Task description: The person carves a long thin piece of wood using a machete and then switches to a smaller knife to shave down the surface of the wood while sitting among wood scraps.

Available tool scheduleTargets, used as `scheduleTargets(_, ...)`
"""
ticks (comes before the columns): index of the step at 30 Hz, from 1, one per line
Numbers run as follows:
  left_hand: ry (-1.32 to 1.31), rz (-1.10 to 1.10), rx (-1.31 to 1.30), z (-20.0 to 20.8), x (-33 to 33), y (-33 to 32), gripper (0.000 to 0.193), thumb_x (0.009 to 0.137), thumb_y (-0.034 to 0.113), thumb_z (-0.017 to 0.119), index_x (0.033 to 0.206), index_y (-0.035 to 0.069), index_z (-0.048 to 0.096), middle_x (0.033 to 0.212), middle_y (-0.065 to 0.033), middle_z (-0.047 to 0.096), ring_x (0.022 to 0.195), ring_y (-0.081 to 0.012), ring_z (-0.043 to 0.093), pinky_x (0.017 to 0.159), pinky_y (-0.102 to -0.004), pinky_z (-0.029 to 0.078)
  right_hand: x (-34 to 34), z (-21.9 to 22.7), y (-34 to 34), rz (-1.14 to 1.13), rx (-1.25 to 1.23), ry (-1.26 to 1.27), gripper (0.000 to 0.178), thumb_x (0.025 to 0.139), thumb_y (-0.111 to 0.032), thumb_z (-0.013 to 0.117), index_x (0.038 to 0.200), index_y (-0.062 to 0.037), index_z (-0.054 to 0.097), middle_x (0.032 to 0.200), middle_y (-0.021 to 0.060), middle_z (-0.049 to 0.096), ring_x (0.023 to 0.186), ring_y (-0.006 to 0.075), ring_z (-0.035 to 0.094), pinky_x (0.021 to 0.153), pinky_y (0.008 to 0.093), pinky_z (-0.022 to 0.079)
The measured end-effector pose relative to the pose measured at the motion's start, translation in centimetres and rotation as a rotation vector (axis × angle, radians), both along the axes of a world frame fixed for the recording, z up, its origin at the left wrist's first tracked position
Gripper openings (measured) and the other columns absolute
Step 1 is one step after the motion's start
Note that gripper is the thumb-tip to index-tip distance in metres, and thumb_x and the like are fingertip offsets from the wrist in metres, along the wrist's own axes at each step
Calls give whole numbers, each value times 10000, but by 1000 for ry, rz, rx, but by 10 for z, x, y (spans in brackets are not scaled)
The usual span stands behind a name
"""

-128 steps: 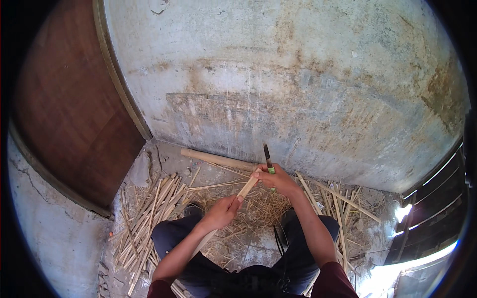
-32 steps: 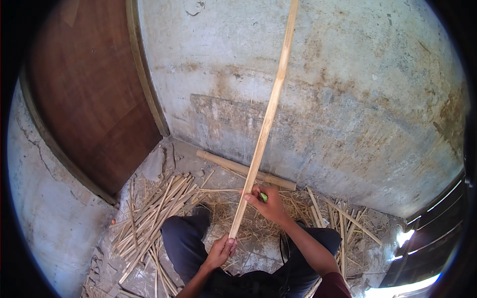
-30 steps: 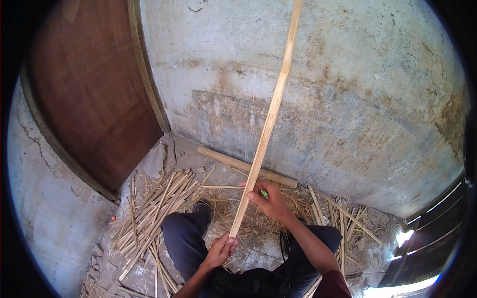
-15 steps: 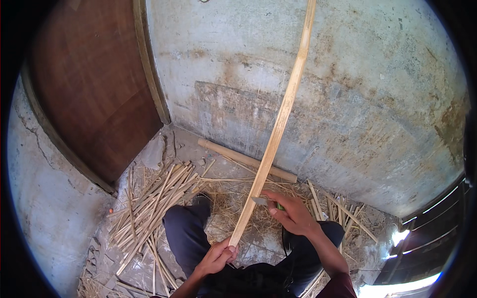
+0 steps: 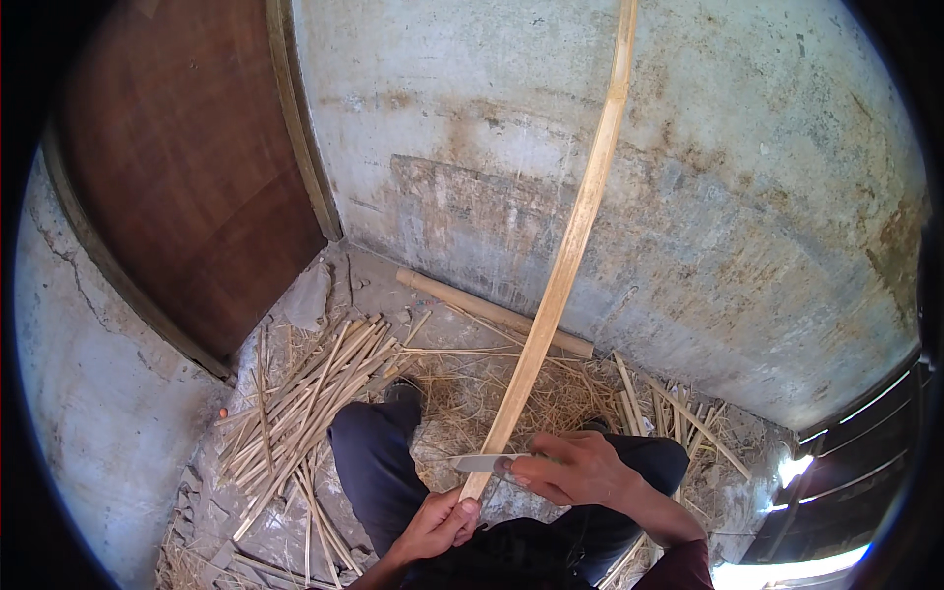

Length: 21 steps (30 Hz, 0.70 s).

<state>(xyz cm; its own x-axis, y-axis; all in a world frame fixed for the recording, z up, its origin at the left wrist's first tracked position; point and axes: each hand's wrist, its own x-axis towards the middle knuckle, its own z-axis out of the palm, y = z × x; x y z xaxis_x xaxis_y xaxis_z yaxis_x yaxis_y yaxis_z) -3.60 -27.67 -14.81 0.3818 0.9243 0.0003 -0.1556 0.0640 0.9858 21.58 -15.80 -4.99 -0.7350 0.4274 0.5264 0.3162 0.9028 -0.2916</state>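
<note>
A long, pale bamboo strip (image 5: 570, 251) slants from my lap up past the top of the view, with a node in its upper part. My left hand (image 5: 440, 526) is closed round its lower end. In my right hand (image 5: 580, 469) is a knife (image 5: 479, 462), its handle mostly hidden by the fingers. The blade points left and lies across the strip, a short way above my left hand.
A heap of cut bamboo sticks (image 5: 305, 413) covers the floor on the left. Thin shavings (image 5: 551, 403) lie between my feet. One bamboo pole (image 5: 492, 312) rests along the stained wall (image 5: 728, 226); more sticks (image 5: 688, 418) lie right. A brown door (image 5: 187, 157) stands at left.
My right hand has brought the knife down along the strip, close to my left hand. The strip's upper end has shifted slightly right.
</note>
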Motion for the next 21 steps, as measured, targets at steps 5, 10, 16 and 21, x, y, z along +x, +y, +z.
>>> scheduleTargets(5,-25,35,-15,14,3,-1,415,1183,326,409,931,15,515,611,-14,476,492,-111,450,471,-291,380,1,-8,-1,-6,128,-37,323,908,-238,805,1212,-220,697,907,-22,628,587,170,670,505,307,554)
scheduleTargets(10,-193,-16,-111,14,-1,0,400,1182,347,403,963,27,502,623,-1,417,491,-103,395,462,-278,345,-1,-19,-3,-13,-7,31,366,907,-252,802,1261,-270,715,906,-19,625,567,145,656,474,291,532)
scheduleTargets(16,-382,-55,-229,9,-5,-3,408,1182,370,393,959,43,492,654,9,381,502,-92,348,459,-268,316,2,-15,-2,-51,97,-97,361,925,-286,797,1274,-264,706,904,-10,611,496,145,609,452,297,504)
scheduleTargets(21,-378,-56,-221,12,-5,-5,417,1181,378,399,949,42,484,660,8,390,499,-89,351,451,-265,306,3,-10,-7,-46,-9,-33,416,909,-291,807,1308,-282,693,876,-11,587,493,147,601,451,293,511)
